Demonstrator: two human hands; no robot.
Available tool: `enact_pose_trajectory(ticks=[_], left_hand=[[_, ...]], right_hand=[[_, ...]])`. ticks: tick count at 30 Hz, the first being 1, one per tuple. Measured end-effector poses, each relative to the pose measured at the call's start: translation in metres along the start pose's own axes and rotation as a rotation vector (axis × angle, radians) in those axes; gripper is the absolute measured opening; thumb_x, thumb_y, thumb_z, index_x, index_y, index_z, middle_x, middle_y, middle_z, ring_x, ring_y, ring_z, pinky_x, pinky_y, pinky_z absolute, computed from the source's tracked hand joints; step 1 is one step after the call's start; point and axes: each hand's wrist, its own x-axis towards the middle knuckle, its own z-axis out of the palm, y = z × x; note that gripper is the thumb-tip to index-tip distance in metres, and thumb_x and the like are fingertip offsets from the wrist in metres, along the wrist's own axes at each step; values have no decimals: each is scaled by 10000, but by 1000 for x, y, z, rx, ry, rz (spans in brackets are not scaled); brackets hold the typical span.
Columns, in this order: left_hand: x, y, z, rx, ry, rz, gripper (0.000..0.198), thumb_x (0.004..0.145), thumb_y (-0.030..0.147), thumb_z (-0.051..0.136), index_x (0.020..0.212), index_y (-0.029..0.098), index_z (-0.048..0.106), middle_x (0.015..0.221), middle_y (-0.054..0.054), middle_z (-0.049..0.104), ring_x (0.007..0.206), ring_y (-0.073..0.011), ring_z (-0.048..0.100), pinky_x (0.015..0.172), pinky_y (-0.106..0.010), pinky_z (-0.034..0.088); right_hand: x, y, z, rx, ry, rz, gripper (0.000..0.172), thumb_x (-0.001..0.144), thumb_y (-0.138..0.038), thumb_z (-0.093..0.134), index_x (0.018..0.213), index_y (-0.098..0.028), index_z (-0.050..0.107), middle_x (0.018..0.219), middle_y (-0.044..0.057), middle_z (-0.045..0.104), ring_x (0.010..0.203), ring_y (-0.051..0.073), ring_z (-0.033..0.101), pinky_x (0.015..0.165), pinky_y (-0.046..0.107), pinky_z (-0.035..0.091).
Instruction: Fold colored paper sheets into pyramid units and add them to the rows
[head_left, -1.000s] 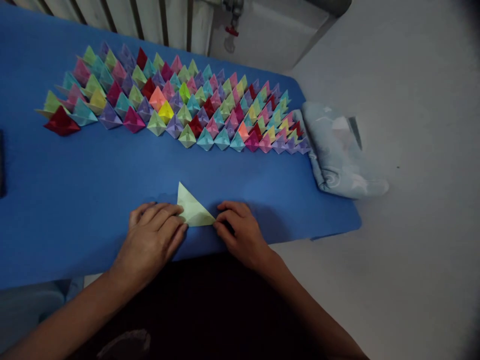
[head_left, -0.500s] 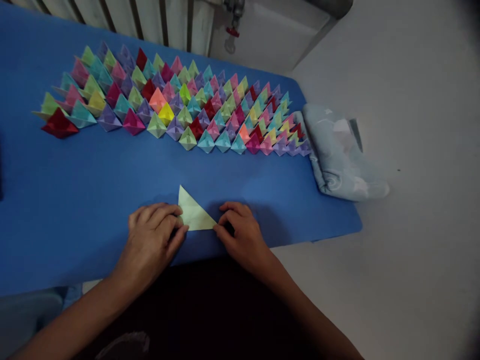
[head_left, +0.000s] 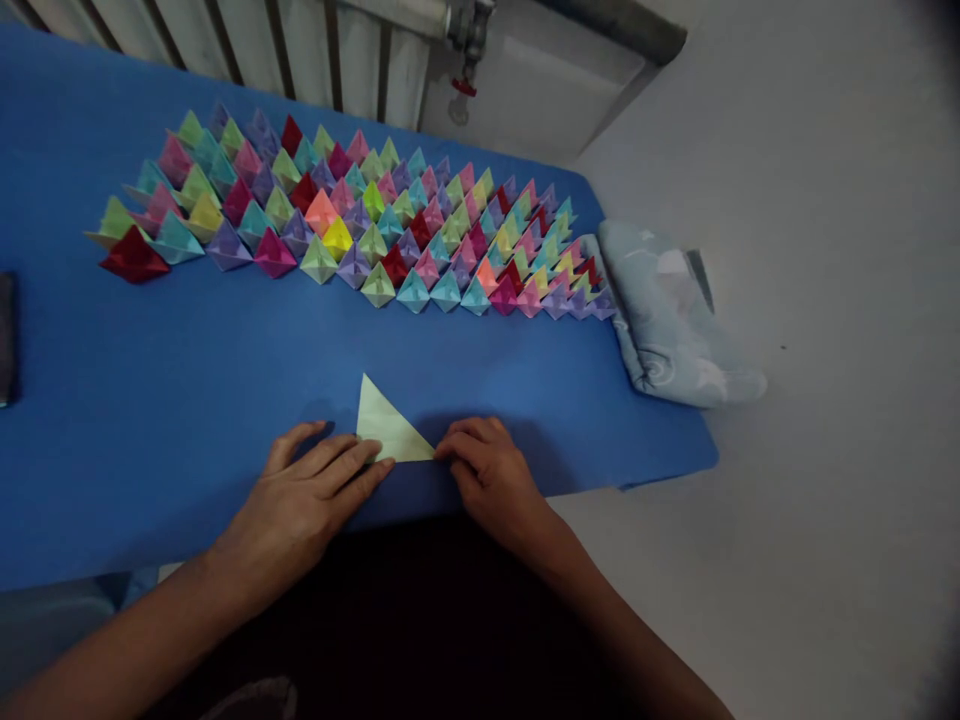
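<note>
A pale green sheet of paper, folded to a triangle, lies on the blue table near its front edge. Spread fingers of my left hand rest on the triangle's lower left corner, with thumb and fingertips on the paper. At the lower right corner, my right hand has its curled fingers closed on the tip of the paper. Behind the triangle stand rows of small folded paper boats in many colours.
A folded grey-blue cloth lies at the table's right end, by the wall. A radiator and a valve with a red handle are at the back. Part of a dark object shows at the left edge.
My left hand has slid right along the paper's lower edge, its fingers more spread. My right hand has stayed at the right corner. The view has shifted slightly.
</note>
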Motion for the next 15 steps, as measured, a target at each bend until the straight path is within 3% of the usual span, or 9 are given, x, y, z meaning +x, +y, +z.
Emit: enact_pose_trajectory(ticks=[2, 4, 6, 8, 10, 12, 15], left_hand=[[-4, 0, 0, 12, 12, 3, 441, 958, 60, 382, 1318, 207, 590, 1282, -84, 674, 1137, -247, 597, 1076, -466, 289], [-5, 2, 2, 20, 32, -10, 429, 965, 69, 371, 1298, 208, 604, 1276, -79, 681, 1130, -246, 607, 1058, -463, 312], [-6, 4, 4, 11, 53, -34, 409, 973, 78, 370, 1269, 210, 621, 1261, -78, 690, 1120, -242, 618, 1038, -459, 336], [-7, 6, 6, -26, 85, -69, 382, 975, 86, 389, 1239, 212, 634, 1250, -79, 695, 1102, -234, 631, 1022, -451, 360], [-8, 6, 7, -107, 120, -135, 351, 972, 109, 418, 1204, 231, 651, 1239, -71, 699, 1081, -225, 644, 1006, -443, 390], [-6, 4, 4, -231, 182, -300, 288, 964, 192, 472, 1175, 240, 662, 1215, -72, 703, 1084, -237, 645, 984, -438, 433], [10, -7, -6, -558, 293, -709, 341, 873, 399, 623, 1167, 229, 658, 1148, -84, 715, 1062, -258, 655, 935, -421, 501]], right_hand=[[6, -6, -1, -17, -29, 32, 233, 842, -28, 519, 889, -180, 690, 957, 64, 669, 912, 204, 571, 840, 368, 452], [16, -14, -1, -18, -38, 54, 221, 867, -100, 541, 1038, -153, 671, 1039, 98, 669, 959, 217, 586, 864, 375, 454], [29, -22, 0, -16, -78, 89, 356, 863, -182, 587, 1215, -128, 609, 1069, 122, 672, 933, 222, 600, 828, 366, 460], [39, -28, 1, 2, -160, 135, 461, 829, -181, 610, 1286, -127, 567, 944, 87, 689, 819, 202, 604, 742, 329, 451], [46, -29, 0, 66, -229, 179, 430, 785, -127, 608, 1214, -153, 604, 776, 19, 664, 699, 164, 575, 657, 282, 415], [48, -29, -2, 205, -253, 213, 282, 756, -102, 604, 1022, -185, 647, 670, -35, 607, 621, 123, 528, 602, 244, 378], [52, -27, -6, 491, -207, 255, 76, 754, -173, 633, 821, -198, 608, 636, -68, 541, 579, 86, 476, 568, 213, 359]])
